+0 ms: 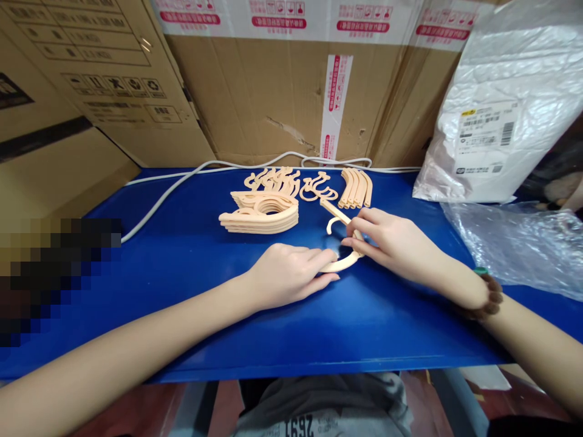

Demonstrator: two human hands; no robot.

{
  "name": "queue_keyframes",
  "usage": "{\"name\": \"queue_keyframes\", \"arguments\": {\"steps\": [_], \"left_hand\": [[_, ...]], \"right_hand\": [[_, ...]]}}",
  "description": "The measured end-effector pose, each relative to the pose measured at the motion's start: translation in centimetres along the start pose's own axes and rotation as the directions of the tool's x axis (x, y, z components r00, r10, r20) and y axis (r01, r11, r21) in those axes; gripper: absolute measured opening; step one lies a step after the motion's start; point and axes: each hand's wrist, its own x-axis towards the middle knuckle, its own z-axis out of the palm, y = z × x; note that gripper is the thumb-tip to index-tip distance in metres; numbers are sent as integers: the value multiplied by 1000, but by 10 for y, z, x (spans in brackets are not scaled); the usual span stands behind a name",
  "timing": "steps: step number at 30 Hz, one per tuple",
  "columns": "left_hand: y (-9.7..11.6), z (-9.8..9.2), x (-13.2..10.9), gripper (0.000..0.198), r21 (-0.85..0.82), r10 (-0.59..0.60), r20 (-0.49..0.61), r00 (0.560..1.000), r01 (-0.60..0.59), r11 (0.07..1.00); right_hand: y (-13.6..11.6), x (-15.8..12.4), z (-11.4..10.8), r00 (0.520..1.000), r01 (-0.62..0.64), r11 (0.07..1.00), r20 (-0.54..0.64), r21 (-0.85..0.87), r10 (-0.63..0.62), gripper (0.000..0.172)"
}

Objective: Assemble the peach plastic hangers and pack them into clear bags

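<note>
Looking down, we see our two bare hands meeting on a blue surface (191,291) over one peach-coloured curved piece (342,264), which lies flat near the middle of the surface. Our left hand (291,273) rests low, its fingers (321,258) held together and closed with the thumb on the piece's left end. Our right hand (387,243) has its fingers (359,240) pinched on the right end, where one straight bar (336,213) with a small hook runs up and away. One bead bracelet (489,297) circles the right wrist.

Behind the hands lie three groups of the same plastic: one stack of hanger bodies (262,215), about five or six deep, some loose hooks (319,188) too tangled to count, and about five curved bars (356,188) side by side. One white cable (182,182) trails along the back edge.

Three cardboard boxes (255,103) stand closed behind the surface, so nothing inside them shows. One white bag (501,103) with a printed label leans at the right; we cannot see what it holds. One clear bag (523,243) lies crumpled below it, its contents unclear. One blurred patch (50,273) covers part of the left side.
</note>
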Motion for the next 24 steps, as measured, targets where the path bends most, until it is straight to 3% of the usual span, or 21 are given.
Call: {"name": "queue_keyframes", "arguments": {"steps": [8, 24], "left_hand": [[-1, 0, 0, 25, -11, 13, -27, 1000, -13, 1000], [-7, -3, 6, 21, -8, 76, -1, 997, -76, 997]], "right_hand": [[11, -1, 0, 1000, -24, 998, 12, -63, 25, 8], [18, -2, 6, 1000, 1, 979, 29, -202, 5, 19]]}}
